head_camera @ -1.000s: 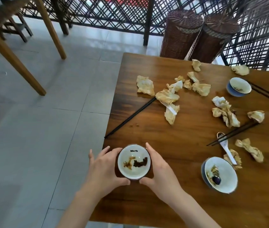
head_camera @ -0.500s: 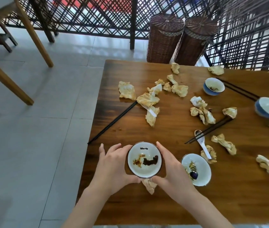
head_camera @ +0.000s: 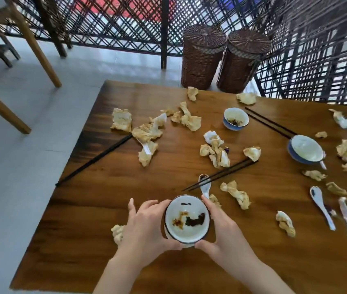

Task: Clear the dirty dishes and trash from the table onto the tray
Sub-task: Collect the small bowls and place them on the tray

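Left hand (head_camera: 145, 228): cups the left side of the dirty bowl (head_camera: 186, 219) — fingers curled round its wall, thumb under the near rim.
Right hand (head_camera: 223, 230): cups the right side of the same bowl, its grip closed round the wall, thumb near the lower rim.
Dirty bowl: white inside with a dark rim, brown sauce smears and dark scraps on its bottom; held between both hands above the near part of the bench (head_camera: 83, 240).
Crumpled napkin (head_camera: 117, 233): lies on the bench just left of the left hand, partly hidden by it.
Spoon (head_camera: 204, 185): white, just beyond the bowl, touching the tips of a pair of black chopsticks (head_camera: 221, 176).
Other bowls: a small blue one (head_camera: 235, 118) far centre, a larger blue one (head_camera: 305, 149) to the right.
Trash: stained napkin wads (head_camera: 147, 132) scattered over the bench.
Second chopsticks (head_camera: 93, 161): near the left edge, lying diagonally.
Floor beyond: two wicker baskets (head_camera: 202, 58) against a lattice screen (head_camera: 126, 20).
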Motion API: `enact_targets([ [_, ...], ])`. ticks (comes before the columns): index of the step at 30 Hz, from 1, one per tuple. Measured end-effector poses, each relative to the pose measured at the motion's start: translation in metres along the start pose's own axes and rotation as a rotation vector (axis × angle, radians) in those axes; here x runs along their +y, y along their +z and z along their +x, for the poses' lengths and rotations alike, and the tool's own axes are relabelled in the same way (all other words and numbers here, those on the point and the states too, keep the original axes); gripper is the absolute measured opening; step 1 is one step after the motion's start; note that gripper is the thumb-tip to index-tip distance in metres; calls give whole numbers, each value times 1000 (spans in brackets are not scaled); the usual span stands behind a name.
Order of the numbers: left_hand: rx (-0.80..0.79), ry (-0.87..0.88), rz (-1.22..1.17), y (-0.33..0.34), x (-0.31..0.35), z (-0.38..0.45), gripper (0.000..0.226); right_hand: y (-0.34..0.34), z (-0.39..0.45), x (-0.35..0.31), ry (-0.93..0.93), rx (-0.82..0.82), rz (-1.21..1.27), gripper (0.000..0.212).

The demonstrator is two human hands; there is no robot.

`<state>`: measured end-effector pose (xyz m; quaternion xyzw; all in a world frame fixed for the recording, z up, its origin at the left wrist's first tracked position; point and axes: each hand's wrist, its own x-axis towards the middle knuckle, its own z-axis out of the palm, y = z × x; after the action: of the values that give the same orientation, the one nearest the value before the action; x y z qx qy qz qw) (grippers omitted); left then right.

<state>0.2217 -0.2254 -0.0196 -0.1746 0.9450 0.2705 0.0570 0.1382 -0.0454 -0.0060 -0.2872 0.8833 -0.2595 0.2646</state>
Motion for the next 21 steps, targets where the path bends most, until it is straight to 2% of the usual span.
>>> enact_targets([
  [7,-1,-134,23,22,18,-5,100,5,5,32,-49,-50,20,104],
  [21,-1,-199,76,24,19,-10,101,25,13,41,-94,-67,16,102],
])
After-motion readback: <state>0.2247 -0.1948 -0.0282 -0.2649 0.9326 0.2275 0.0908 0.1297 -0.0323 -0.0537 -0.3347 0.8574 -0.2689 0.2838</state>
